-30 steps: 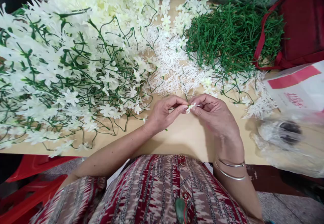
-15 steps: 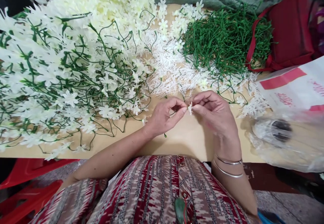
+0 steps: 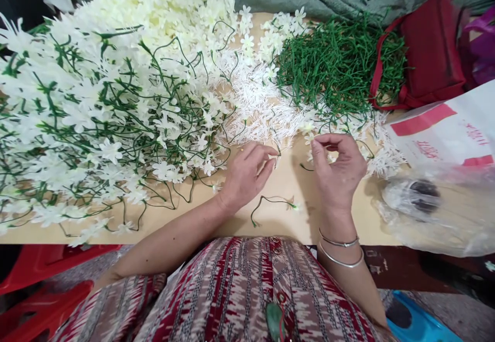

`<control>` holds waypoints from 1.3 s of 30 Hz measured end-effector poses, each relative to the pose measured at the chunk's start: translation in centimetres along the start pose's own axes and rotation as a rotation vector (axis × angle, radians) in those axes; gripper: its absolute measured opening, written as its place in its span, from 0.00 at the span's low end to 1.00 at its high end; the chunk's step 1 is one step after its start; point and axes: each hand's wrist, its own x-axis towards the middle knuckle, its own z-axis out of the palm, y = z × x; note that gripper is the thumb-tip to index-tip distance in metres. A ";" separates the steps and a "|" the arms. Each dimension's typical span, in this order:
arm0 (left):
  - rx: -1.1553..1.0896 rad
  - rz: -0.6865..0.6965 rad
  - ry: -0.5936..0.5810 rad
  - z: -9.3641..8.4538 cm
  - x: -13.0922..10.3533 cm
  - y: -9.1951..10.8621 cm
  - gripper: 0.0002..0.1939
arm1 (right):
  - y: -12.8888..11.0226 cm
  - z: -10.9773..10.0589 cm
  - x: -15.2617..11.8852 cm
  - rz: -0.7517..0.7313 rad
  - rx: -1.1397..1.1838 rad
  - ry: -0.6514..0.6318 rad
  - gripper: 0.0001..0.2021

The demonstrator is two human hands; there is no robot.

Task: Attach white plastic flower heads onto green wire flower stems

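My left hand (image 3: 247, 177) is over the table, its thumb and index finger curled close together beside the loose white stamens (image 3: 266, 115). Something thin and pale shows at those fingertips, too small to make out. My right hand (image 3: 340, 169) is raised to the right, with thumb and index finger pinched on a small white artificial flower (image 3: 310, 139). Between the hands and nearer my body, a bent green stem (image 3: 266, 198) with a small pale tip lies on the table. Another short green stem (image 3: 307, 167) shows beside my right thumb.
White flowers on green stems (image 3: 116, 120) pile up at left, loose petals (image 3: 162, 1) behind them. Green stems (image 3: 336, 66) heap at back right beside a red bag (image 3: 433, 53). A printed plastic bag (image 3: 441, 130) and clear plastic wrap (image 3: 464, 213) lie at right.
My hands have moved apart, the right one going right and slightly up. The small white piece they both held is no longer between them. A green stem now lies exposed below.
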 end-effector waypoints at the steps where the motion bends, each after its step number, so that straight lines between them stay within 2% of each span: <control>1: 0.018 -0.015 0.039 0.0 0.0 -0.1 0.05 | 0.3 -0.1 0.1 0.013 -0.045 0.041 0.03; 3: 0.051 -0.004 0.058 0.1 0.1 -0.2 0.06 | 1.0 -0.4 0.2 0.032 -0.140 0.112 0.03; 8: 0.149 0.045 -0.057 0.2 -0.1 -0.3 0.08 | 2.1 -0.9 0.4 0.055 -0.296 0.178 0.08; 12: 0.228 0.042 -0.132 0.4 0.0 -0.5 0.08 | 2.0 -0.6 0.1 0.149 -0.293 0.025 0.09; 15: 0.241 0.037 -0.145 0.4 0.0 -0.5 0.06 | 1.5 0.1 -0.3 0.161 -0.256 -0.097 0.09; 19: 0.175 0.045 -0.103 0.4 0.2 -0.4 0.07 | 0.8 0.7 -0.6 0.079 -0.158 -0.167 0.04; 24: 0.006 0.028 -0.010 0.3 0.3 -0.1 0.07 | -0.6 0.5 -0.6 0.032 0.017 -0.130 0.03; 29: -0.104 0.007 0.072 0.3 0.5 0.1 0.11 | -1.5 0.7 -1.0 0.126 0.265 -0.193 0.05; 33: -0.185 0.011 0.084 0.3 0.8 0.1 0.11 | -2.0 1.2 -1.4 0.188 0.503 -0.277 0.08; 35: -0.207 -0.010 0.100 0.3 0.8 0.0 0.08 | -2.1 1.3 -1.5 0.185 0.545 -0.292 0.08; 39: -0.249 -0.096 0.107 0.2 0.8 0.0 0.06 | -2.1 1.4 -1.7 0.162 0.484 -0.317 0.07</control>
